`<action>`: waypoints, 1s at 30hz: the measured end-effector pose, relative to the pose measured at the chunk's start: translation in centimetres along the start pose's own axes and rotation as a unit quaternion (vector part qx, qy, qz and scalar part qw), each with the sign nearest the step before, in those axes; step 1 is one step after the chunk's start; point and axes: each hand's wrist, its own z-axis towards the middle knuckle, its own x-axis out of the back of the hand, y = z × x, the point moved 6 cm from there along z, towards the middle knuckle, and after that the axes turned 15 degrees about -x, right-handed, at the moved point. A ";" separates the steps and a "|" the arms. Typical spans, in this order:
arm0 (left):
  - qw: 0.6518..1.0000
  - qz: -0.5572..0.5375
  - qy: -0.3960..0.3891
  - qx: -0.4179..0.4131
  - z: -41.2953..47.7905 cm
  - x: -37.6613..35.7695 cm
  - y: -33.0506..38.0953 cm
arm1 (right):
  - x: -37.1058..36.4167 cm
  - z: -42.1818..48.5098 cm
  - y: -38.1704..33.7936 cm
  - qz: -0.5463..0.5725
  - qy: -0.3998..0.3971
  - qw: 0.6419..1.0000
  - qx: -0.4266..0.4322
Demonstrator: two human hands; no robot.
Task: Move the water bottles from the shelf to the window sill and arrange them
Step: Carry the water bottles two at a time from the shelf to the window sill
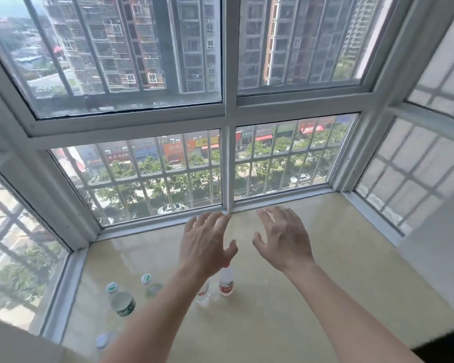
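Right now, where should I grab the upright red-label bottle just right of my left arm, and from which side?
Probably wrap the fingers round the red-label bottle at its straight body, about label height, coming from the right with the right hand. It stands upright, and a second bottle and the left forearm crowd its left side.

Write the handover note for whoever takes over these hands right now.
Left hand: open, empty, above the window sill.
Right hand: open, empty, beside it.
On the sill: near green-capped bottle, far green-capped bottle, red-labelled bottle partly behind the left forearm, red-capped bottle, pale-capped bottle at the near edge.
Done: five bottles on the sill.
Left: shelf out of view, so more may remain; spacing looks uneven, so straighten the row.
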 end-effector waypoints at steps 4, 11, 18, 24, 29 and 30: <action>0.995 -0.041 0.000 -0.089 2.8 -1.1 4.8 | 2.3 -2.5 5.4 -0.028 0.019 0.994 -0.100; 0.964 -0.120 -0.010 -0.236 5.0 -2.7 17.0 | 6.9 -11.2 15.4 -0.082 0.035 0.958 -0.271; 0.920 -0.153 -0.014 -0.361 4.9 -3.0 29.1 | 11.7 -20.1 23.2 -0.125 0.069 0.913 -0.381; 0.893 -0.176 -0.022 -0.413 4.6 -3.6 38.0 | 14.6 -25.3 29.4 -0.147 0.121 0.889 -0.417; 0.875 -0.176 -0.024 -0.451 6.4 -5.0 45.5 | 15.8 -27.9 36.2 -0.155 0.141 0.874 -0.438; 0.872 -0.172 -0.024 -0.457 6.9 -5.4 47.3 | 15.9 -28.3 37.9 -0.157 0.145 0.870 -0.443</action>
